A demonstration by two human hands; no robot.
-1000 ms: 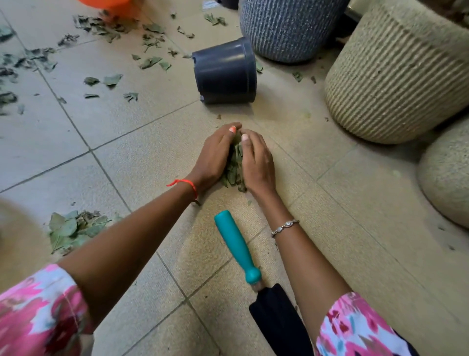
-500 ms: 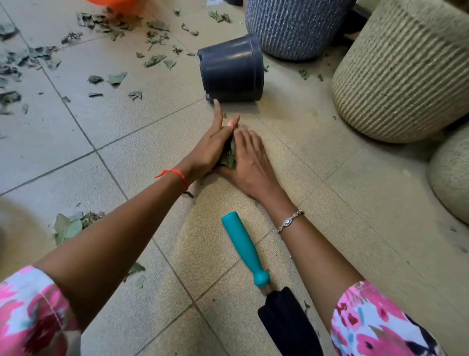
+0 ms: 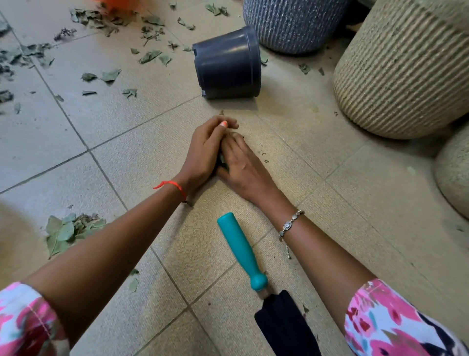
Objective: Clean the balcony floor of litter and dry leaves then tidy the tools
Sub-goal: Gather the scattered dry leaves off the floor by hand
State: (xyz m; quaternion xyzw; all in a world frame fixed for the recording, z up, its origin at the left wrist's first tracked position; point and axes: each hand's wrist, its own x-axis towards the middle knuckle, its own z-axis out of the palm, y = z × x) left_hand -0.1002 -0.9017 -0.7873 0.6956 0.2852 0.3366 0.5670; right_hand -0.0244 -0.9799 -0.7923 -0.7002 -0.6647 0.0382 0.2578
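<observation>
My left hand (image 3: 204,150) and my right hand (image 3: 245,165) meet on the tiled floor with a small clump of dry leaves (image 3: 222,161) squeezed between them. The left hand's fingers curl over the clump and over the right fingertips. The right hand's fingers lie fairly straight against the leaves, and most of the clump is hidden. A trowel with a teal handle (image 3: 241,251) and a black blade (image 3: 284,322) lies on the floor between my forearms. A pile of leaves (image 3: 67,231) sits left of my left arm. More dry leaves (image 3: 101,19) are scattered at the far left.
A dark plastic pot (image 3: 228,66) lies on its side just beyond my hands. Behind it stands a blue ribbed planter (image 3: 291,22), with a big beige ribbed planter (image 3: 406,68) and another beige one (image 3: 454,175) at the right. Something orange (image 3: 114,2) shows at the top edge.
My hands have closed tighter on the leaves. The left fingers, stretched out half a second ago, now curl over the right hand, and far less of the clump shows.
</observation>
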